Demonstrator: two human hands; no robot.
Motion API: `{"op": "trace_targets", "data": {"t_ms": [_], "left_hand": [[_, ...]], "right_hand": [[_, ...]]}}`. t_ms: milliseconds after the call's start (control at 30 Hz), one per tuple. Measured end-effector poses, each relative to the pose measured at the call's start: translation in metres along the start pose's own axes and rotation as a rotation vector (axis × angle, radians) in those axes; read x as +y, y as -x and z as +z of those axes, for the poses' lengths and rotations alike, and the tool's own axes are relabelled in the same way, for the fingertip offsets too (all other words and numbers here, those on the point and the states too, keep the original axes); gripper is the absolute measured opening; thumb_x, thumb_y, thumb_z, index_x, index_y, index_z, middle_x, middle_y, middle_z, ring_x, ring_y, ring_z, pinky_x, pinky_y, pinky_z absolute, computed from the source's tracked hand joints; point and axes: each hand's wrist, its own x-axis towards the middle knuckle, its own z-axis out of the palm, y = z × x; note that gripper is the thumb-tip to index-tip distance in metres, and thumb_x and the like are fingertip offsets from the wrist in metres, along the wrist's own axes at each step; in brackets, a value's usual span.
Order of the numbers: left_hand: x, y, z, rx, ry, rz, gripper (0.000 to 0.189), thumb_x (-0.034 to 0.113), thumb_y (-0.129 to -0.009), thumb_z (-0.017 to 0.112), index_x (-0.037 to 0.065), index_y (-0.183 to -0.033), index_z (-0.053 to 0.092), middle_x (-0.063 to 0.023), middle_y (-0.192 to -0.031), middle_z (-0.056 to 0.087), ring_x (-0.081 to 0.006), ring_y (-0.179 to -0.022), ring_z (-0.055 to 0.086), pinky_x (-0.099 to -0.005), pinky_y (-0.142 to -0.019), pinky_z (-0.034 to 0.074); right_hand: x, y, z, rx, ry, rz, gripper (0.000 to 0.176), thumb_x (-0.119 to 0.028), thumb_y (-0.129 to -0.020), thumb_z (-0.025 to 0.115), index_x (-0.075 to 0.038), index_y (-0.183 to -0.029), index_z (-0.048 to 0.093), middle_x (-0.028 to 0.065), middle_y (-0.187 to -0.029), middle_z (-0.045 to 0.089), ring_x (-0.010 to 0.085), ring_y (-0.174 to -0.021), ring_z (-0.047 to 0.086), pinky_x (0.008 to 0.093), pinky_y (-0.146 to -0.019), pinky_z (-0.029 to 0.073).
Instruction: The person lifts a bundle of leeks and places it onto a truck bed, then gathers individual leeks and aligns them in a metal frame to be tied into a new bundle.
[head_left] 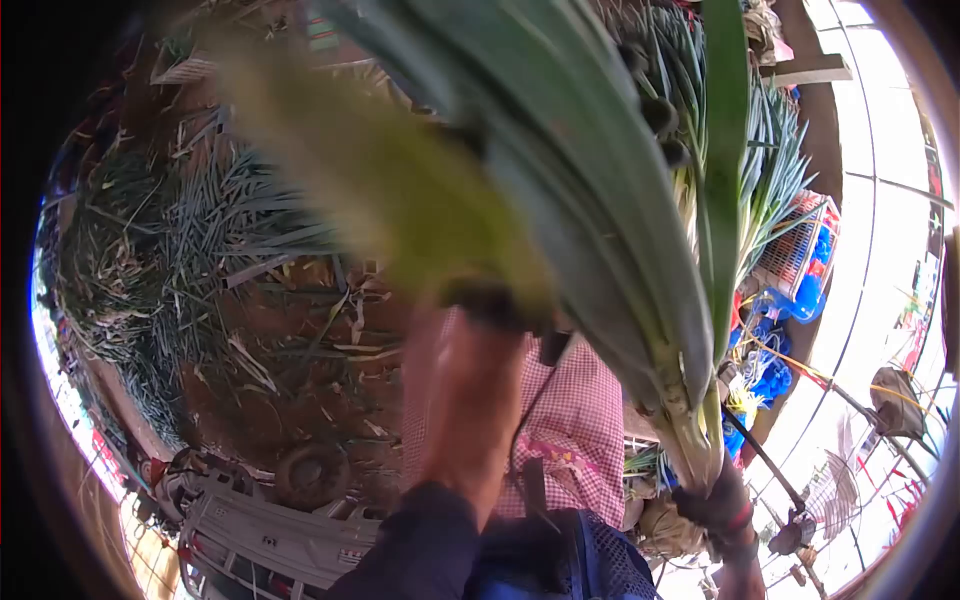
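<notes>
A large leek (640,290) rises close in front of me, its broad green leaves fanning toward the top. My right hand (718,505), in a dark glove, is closed around its pale base at the lower right. My left hand (490,303), also dark-gloved, reaches up among the leaves and is mostly hidden behind them. Dark fingertips show past the leaves' right edge, seemingly wrapped round them. A yellow-green leaf (450,220), smeared by motion, crosses over the left hand.
Piles of cut green leaves (240,200) cover the ground at left. More leeks (770,150) stand at upper right beside a plastic crate (795,240). A checked pink cloth (570,420) covers my lap. A grey plastic item (270,530) lies lower left.
</notes>
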Motion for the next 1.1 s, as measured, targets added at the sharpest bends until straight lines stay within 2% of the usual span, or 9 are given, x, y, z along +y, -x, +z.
{"op": "trace_targets", "data": {"t_ms": [267, 300, 367, 500, 600, 733, 867, 1033, 1100], "left_hand": [[0.349, 0.035, -0.062, 0.147, -0.769, 0.571, 0.067, 0.062, -0.098, 0.056, 0.014, -0.145, 0.051, -0.0083, -0.139, 0.060, -0.0267, -0.124, 0.058, -0.0477, -0.108, 0.048], [0.376, 0.041, -0.082, 0.199, -0.842, 0.598, 0.068, 0.062, -0.098, 0.056, 0.014, -0.146, 0.050, -0.0085, -0.140, 0.060, -0.0273, -0.125, 0.058, -0.0484, -0.109, 0.047], [0.409, 0.049, -0.133, 0.353, -0.944, 0.616, 0.069, 0.062, -0.098, 0.056, 0.014, -0.147, 0.049, -0.0091, -0.141, 0.059, -0.0284, -0.126, 0.057, -0.0498, -0.110, 0.047], [0.423, 0.053, -0.258, 0.564, -0.772, 0.313, 0.079, 0.066, -0.090, 0.066, 0.011, -0.145, 0.052, -0.0100, -0.143, 0.057, -0.0280, -0.130, 0.054, -0.0520, -0.110, 0.046], [0.405, 0.055, -0.360, 0.788, -0.678, -0.064, 0.076, 0.059, -0.091, 0.070, 0.014, -0.147, 0.045, -0.0129, -0.132, 0.060, -0.0317, -0.122, 0.058, -0.0541, -0.104, 0.050], [0.364, 0.083, -0.441, 1.194, -0.852, -0.475, 0.058, 0.048, -0.092, 0.072, 0.010, -0.133, 0.056, -0.0104, -0.113, 0.066, -0.0272, -0.103, 0.066, -0.0430, -0.093, 0.056], [0.300, 0.082, -0.421, 0.834, -1.628, -0.114, 0.037, 0.035, -0.096, 0.071, 0.005, -0.117, 0.069, -0.0067, -0.094, 0.072, -0.0226, -0.088, 0.071, -0.0316, -0.082, 0.059], [0.199, -0.053, -0.391, -0.286, -2.469, 0.305, 0.021, 0.028, -0.092, 0.069, 0.010, -0.098, 0.076, -0.0105, -0.103, 0.075, -0.0277, -0.092, 0.069, -0.0442, -0.090, 0.050], [0.181, -0.064, -0.418, -0.289, -2.629, 0.083, 0.022, 0.032, -0.092, 0.067, 0.011, -0.091, 0.075, -0.0098, -0.097, 0.074, -0.0287, -0.091, 0.067, -0.0447, -0.090, 0.047]], "right_hand": [[-0.191, -0.251, 0.106, -0.342, 0.528, -0.641, 0.060, -0.014, -0.074, 0.080, -0.004, -0.129, 0.057, 0.0204, -0.101, 0.071, 0.0392, -0.094, 0.071, 0.0430, -0.083, 0.057], [-0.191, -0.299, 0.137, -0.303, 0.427, -0.905, 0.057, -0.018, -0.075, 0.080, -0.003, -0.124, 0.058, 0.0186, -0.105, 0.071, 0.0288, -0.095, 0.071, 0.0405, -0.079, 0.056], [-0.253, -0.351, 0.186, -0.478, 0.548, -0.621, 0.064, -0.015, -0.074, 0.078, 0.003, -0.130, 0.055, 0.0186, -0.106, 0.072, 0.0297, -0.098, 0.071, 0.0396, -0.087, 0.056], [-0.237, -0.487, 0.268, -0.319, 0.667, -0.738, 0.072, -0.010, -0.069, 0.076, 0.003, -0.137, 0.055, 0.0215, -0.111, 0.072, 0.0303, -0.099, 0.073, 0.0375, -0.083, 0.058], [-0.223, -0.546, 0.286, -0.477, 0.681, -0.262, 0.074, -0.010, -0.069, 0.075, 0.001, -0.139, 0.055, 0.0207, -0.112, 0.072, 0.0296, -0.105, 0.071, 0.0389, -0.089, 0.057], [-0.149, -0.616, 0.296, -0.386, 0.675, -0.227, 0.073, -0.010, -0.064, 0.076, -0.003, -0.135, 0.060, 0.0183, -0.112, 0.073, 0.0289, -0.104, 0.070, 0.0393, -0.093, 0.054], [-0.136, -0.631, 0.298, -0.448, 0.615, -0.163, 0.073, -0.010, -0.061, 0.077, -0.004, -0.133, 0.062, 0.0176, -0.110, 0.074, 0.0303, -0.102, 0.070, 0.0388, -0.092, 0.054], [-0.141, -0.625, 0.300, -0.380, 0.666, -0.176, 0.066, -0.005, -0.061, 0.074, -0.003, -0.126, 0.064, 0.0156, -0.100, 0.074, 0.0266, -0.091, 0.070, 0.0387, -0.083, 0.055], [-0.143, -0.621, 0.300, -0.379, 0.629, -0.094, 0.066, -0.007, -0.061, 0.074, -0.003, -0.127, 0.064, 0.0166, -0.099, 0.073, 0.0266, -0.087, 0.071, 0.0387, -0.079, 0.056]]}}
